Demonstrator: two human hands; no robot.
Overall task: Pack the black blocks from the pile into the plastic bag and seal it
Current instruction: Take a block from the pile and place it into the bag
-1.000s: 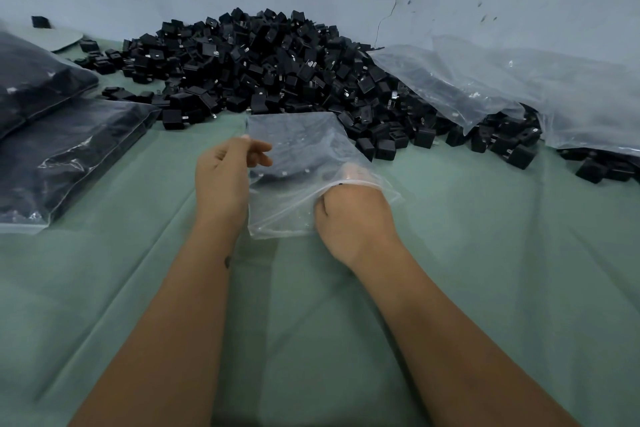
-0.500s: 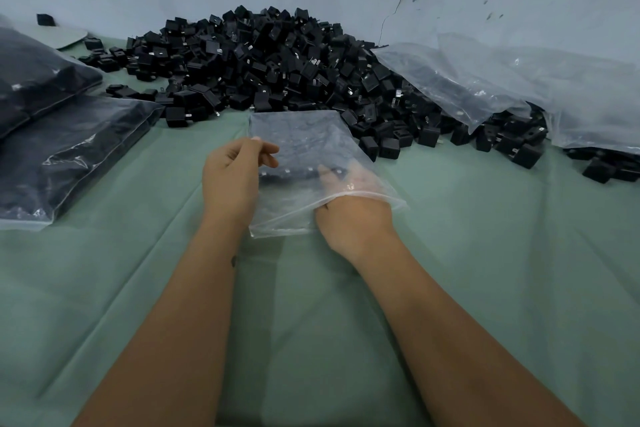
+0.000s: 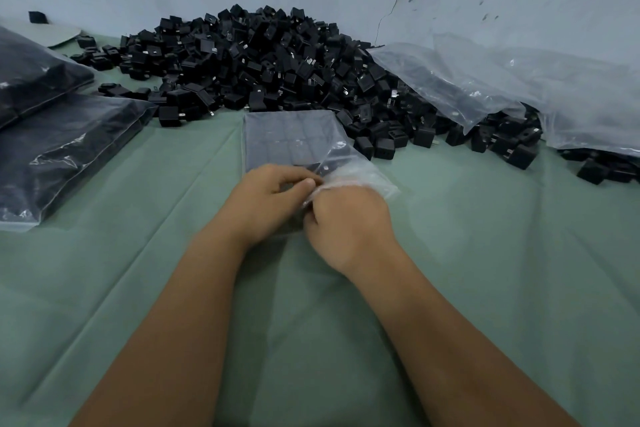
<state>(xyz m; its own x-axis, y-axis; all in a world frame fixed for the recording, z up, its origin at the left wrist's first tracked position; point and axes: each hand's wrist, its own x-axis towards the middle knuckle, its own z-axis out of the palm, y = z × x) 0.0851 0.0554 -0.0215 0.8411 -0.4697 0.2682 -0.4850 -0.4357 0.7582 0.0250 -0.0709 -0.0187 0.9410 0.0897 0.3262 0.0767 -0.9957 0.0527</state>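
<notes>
A clear plastic bag (image 3: 291,139) lies flat on the green cloth in front of me, with rows of black blocks showing through it. Its open mouth faces me. My left hand (image 3: 266,204) pinches the near edge of the bag between thumb and fingers. My right hand (image 3: 346,222) sits right beside it, fingers curled on the loose mouth flap, which bunches out to the right. Behind the bag rises the big pile of loose black blocks (image 3: 263,59) against the wall.
Two filled, dark bags (image 3: 59,149) lie stacked at the left. A heap of empty clear bags (image 3: 519,87) covers part of the pile at the right, with loose blocks spilling out below. The green cloth (image 3: 502,270) covers the whole table.
My right hand has come out of the bag's mouth and now grips its edge. My left hand has moved right, from the bag's left side to the mouth, meeting the right hand.
</notes>
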